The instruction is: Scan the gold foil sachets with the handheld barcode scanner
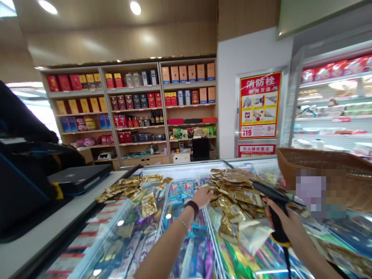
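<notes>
Two-handed, working across a glass-topped freezer (186, 166). Starting well left of the left fingers, passing a flat black device (80, 176) on a pale counter (58, 221). Moving closer to those fingers, coming to a loose spread of gold packets (130, 186) on the freezer top, with a lone gold packet (149, 204) lying nearer to them. Just left of the fingertips, showing blue packets (186, 188) inside the freezer, between white wire dividers; far beyond, facing tall wooden shelves (164, 116) of boxes and bottles.

Reaching forward with the left hand (202, 195), wearing a dark beaded bracelet (193, 207) behind the fingers. Bending those fingers at the left edge of a larger gold heap (232, 190); not being able to tell whether gripping a packet or merely touching.

Right of the left fingers, seeing the heap stretching toward the right hand (283, 217). Wrapping the right fingers around the grip of a black scanner (266, 190), pointing its head leftward over the heap and trailing a cord (287, 257) below the hand. Well beyond the right fingers, facing a red and yellow poster (260, 106). Just right of them, having a brown wicker basket (286, 170), partly blurred; farther right, showing a stocked display fridge (322, 124).
</notes>
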`<state>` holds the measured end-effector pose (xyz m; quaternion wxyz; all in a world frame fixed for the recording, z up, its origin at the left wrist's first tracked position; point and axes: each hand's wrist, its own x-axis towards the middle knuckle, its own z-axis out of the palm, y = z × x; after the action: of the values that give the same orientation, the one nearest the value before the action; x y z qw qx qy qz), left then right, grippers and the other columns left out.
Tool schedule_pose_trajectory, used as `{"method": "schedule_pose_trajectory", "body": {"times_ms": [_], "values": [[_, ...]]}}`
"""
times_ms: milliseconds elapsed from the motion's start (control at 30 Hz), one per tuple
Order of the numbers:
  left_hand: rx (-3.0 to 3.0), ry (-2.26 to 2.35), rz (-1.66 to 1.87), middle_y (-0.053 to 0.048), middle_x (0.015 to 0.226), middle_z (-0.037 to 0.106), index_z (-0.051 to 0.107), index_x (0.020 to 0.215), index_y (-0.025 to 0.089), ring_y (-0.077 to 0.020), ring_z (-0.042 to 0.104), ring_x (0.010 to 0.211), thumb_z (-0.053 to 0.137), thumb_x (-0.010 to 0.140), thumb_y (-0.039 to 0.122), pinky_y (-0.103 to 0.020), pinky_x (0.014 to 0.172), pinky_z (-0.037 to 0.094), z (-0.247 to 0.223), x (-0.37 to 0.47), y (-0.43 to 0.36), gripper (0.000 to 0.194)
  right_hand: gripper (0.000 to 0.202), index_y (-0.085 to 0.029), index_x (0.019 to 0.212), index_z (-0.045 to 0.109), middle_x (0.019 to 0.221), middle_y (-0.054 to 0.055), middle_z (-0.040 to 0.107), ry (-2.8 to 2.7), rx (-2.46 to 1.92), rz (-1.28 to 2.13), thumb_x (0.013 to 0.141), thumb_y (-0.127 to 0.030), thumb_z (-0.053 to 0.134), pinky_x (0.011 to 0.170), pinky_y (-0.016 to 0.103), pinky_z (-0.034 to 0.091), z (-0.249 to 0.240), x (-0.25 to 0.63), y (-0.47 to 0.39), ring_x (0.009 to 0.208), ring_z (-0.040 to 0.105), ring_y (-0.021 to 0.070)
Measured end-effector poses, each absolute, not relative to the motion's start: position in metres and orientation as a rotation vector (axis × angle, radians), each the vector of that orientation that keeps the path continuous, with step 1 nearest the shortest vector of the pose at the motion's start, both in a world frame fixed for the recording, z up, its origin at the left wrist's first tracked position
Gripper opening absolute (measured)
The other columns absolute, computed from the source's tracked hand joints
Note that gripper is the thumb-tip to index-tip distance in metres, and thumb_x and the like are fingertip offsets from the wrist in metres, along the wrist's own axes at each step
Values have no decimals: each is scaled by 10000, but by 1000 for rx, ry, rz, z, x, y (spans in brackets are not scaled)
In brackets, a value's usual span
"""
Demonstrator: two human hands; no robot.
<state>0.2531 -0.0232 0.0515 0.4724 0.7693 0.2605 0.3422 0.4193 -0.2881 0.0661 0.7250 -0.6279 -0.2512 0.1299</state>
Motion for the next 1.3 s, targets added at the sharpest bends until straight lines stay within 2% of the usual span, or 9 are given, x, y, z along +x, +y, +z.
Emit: {"method": "schedule_pose_trajectory", "body": {"times_ms": [133, 233, 367, 500, 667, 800, 900, 1100, 1300], "values": [[2042, 880, 810, -97, 731, 742, 649, 588, 240, -331, 754, 979, 725, 857, 280, -429, 985, 526, 57, 213, -4, 282, 454, -255, 660, 621, 528, 25, 622, -599, -1434, 303, 709, -680, 771, 407, 323, 427, 64, 417, -278, 428, 532, 177], [2087, 1063, 874, -139, 1069, 814, 772, 857, 223, -335, 717, 1169, 629, 910, 237, -424, 1078, 481, 63, 169, 14, 154, 470, -248, 683, 621, 539, 10, 618, -602, -1371, 352, 646, -668, 829, 391, 306, 410, 68, 406, -264, 417, 512, 157], [2113, 1431, 990, -190, 1431, 693, 717, 1244, 185, -341, 568, 1424, 643, 908, 216, -433, 1222, 356, 67, 101, 34, 345, 531, -243, 758, 621, 584, -12, 621, -595, -1287, 429, 580, -670, 882, 365, 277, 389, 80, 379, -237, 417, 498, 133], [2036, 1816, 890, -250, 1526, 605, 637, 1323, 178, -422, 478, 1497, 829, 797, 355, -500, 1188, 382, 59, 45, 39, 587, 562, -238, 861, 681, 617, -25, 626, -646, -1218, 521, 575, -671, 897, 354, 267, 396, 90, 344, -202, 424, 498, 124], [1898, 1842, 835, -240, 1472, 645, 668, 1140, 215, -462, 481, 1483, 991, 589, 460, -528, 1184, 377, 40, 7, 33, 684, 499, -239, 731, 643, 578, -7, 605, -770, -1188, 650, 640, -673, 870, 362, 282, 405, 87, 293, -158, 420, 501, 130], [1780, 1672, 1025, -193, 1267, 750, 680, 1012, 223, -438, 573, 1399, 1041, 483, 307, -484, 1176, 396, 25, -8, 27, 646, 479, -258, 700, 608, 584, 3, 605, -885, -1158, 794, 706, -682, 832, 376, 310, 418, 75, 252, -132, 415, 502, 144], [1617, 1447, 1192, -115, 1040, 790, 694, 1000, 251, -415, 659, 1285, 1037, 424, 172, -468, 1135, 436, 15, -14, 21, 675, 523, -261, 746, 603, 599, -13, 606, -932, -1138, 852, 673, -734, 813, 375, 315, 401, 63, 231, -119, 394, 482, 139], [1425, 1173, 1419, -54, 913, 768, 694, 1186, 223, -294, 759, 956, 964, 565, 95, -457, 978, 567, 0, -8, 16, 689, 500, -278, 663, 560, 436, -27, 557, -1274, -1309, 841, 798, -742, 689, 475, 328, 444, 48, 227, -122, 394, 516, 174], [1349, 1025, 1333, -99, 893, 818, 745, 952, 174, -281, 785, 893, 983, 591, 143, -458, 939, 624, -10, 7, 21, 434, 438, -294, 669, 564, 400, -37, 569, -1442, -1467, 642, 877, -676, 617, 553, 345, 433, 44, 221, -142, 397, 551, 199]]}}
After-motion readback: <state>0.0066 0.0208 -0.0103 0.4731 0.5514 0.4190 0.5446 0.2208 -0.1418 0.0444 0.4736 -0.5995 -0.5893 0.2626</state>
